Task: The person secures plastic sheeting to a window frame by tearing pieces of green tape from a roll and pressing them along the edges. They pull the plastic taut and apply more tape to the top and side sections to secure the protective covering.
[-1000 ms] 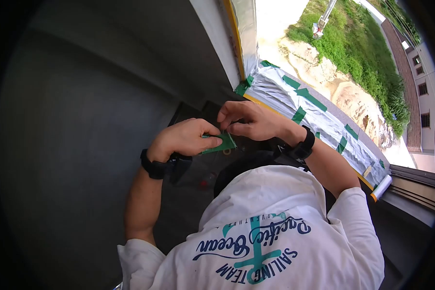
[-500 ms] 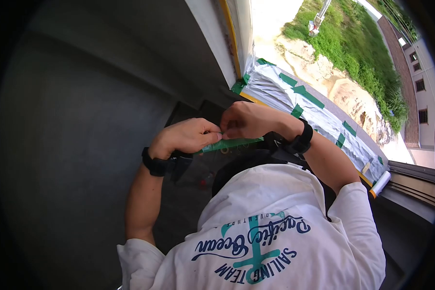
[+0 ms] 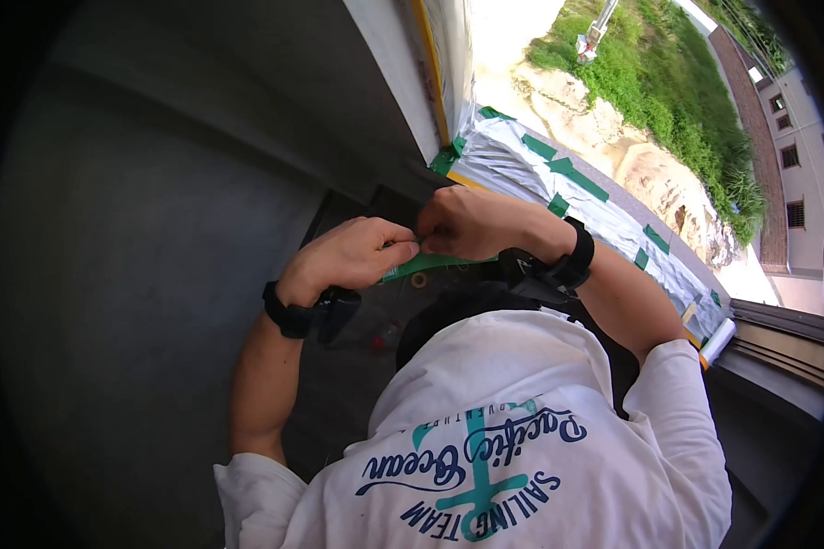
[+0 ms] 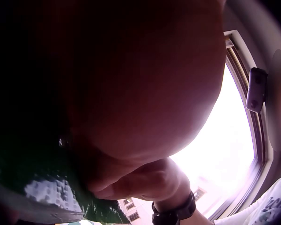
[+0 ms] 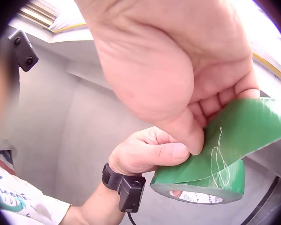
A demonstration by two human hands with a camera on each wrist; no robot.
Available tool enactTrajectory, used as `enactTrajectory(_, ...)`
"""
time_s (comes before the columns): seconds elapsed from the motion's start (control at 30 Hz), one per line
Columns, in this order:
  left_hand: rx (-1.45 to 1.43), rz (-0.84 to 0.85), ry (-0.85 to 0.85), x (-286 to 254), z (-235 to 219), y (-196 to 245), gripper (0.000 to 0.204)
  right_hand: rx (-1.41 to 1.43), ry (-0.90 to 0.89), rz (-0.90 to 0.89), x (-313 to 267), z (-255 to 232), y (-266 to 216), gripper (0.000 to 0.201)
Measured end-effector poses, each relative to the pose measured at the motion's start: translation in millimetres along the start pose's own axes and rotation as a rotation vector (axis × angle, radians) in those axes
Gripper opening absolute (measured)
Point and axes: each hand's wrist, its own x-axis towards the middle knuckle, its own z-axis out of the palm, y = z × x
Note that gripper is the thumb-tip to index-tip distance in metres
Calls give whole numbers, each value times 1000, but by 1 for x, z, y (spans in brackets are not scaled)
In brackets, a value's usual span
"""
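Note:
In the right wrist view a roll of green tape (image 5: 234, 180) has a wide strip (image 5: 253, 124) pulled off it, with a loose white thread (image 5: 219, 164) on the strip. My left hand (image 5: 150, 152) holds the roll, its thumb against the tape. The right hand (image 5: 178, 61) pinches the strip beside that thumb. Seen from the head, the left hand (image 3: 348, 256) and right hand (image 3: 485, 224) meet at the fingertips, with green tape (image 3: 426, 263) showing below them. The left wrist view is dark, with green tape (image 4: 51, 187) at lower left.
Silvery sheeting (image 3: 558, 174) fixed with green tape pieces covers the window ledge at the upper right. A white roll (image 3: 719, 343) lies at the ledge's near end. A small ring (image 3: 418, 280) and a red object (image 3: 378, 343) are below the hands. Grey wall (image 3: 137, 274) fills the left.
The right hand came down beside the left fingers, and a longer stretch of green tape shows below both hands than one second ago. The view has shifted slightly.

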Motion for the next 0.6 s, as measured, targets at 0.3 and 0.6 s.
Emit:
enactTrajectory(0.3, -206, 89, 13, 4, 23, -15, 24, -187, 202, -9, -22, 29, -8, 17)
enactTrajectory(0.6, -214, 130, 61, 2, 45, -16, 24, -323, 285, -10, -40, 52, -9, 15)
